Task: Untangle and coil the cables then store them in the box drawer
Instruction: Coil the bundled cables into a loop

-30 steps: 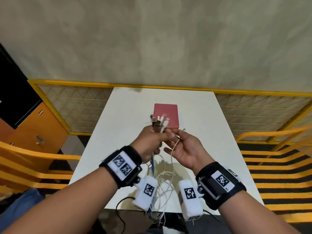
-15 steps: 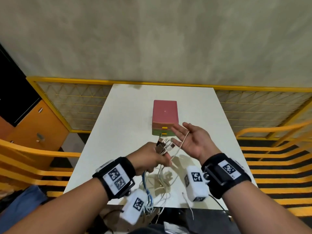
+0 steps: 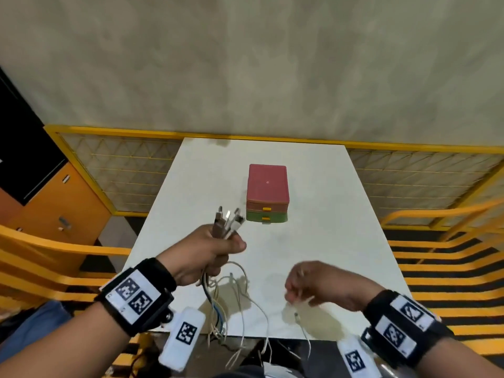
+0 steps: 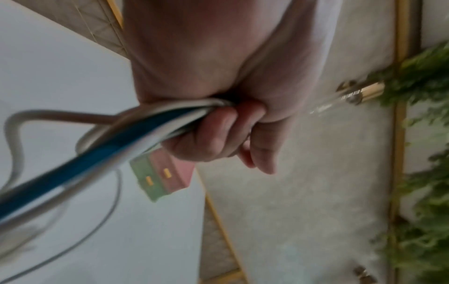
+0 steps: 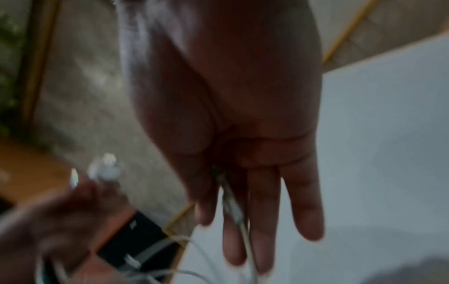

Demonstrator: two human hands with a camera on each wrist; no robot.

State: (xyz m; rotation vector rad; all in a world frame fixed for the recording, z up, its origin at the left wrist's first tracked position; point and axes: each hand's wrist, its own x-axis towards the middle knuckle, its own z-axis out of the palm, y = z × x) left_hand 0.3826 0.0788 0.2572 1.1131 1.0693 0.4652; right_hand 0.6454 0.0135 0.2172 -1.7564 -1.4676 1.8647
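My left hand (image 3: pixel 218 248) grips a bundle of cables (image 3: pixel 226 301) in its fist above the white table (image 3: pixel 327 227). Their plugs (image 3: pixel 227 218) stick up out of the fist. White and blue strands (image 4: pixel 116 142) hang down past the table's near edge. My right hand (image 3: pixel 300 287), blurred and palm down, pinches the end of one thin white cable (image 3: pixel 296 313). That cable (image 5: pixel 233 209) runs between the thumb and the fingers. The drawer box (image 3: pixel 267 186) stands mid-table, pink on top, with a pink and a green drawer, both shut (image 4: pixel 162 173).
Yellow railings (image 3: pixel 436 257) and a mesh fence (image 3: pixel 122 173) border the table on the left, right and far side. An orange cabinet (image 3: pixel 54 208) stands at left. Green plants (image 4: pixel 425 96) show beyond the railing. Loose cable ends (image 3: pixel 240 347) dangle below the near edge.
My right hand turned from palm up to palm down and dropped toward the near edge with a white cable. My left hand shifted slightly left and up with the bundle.
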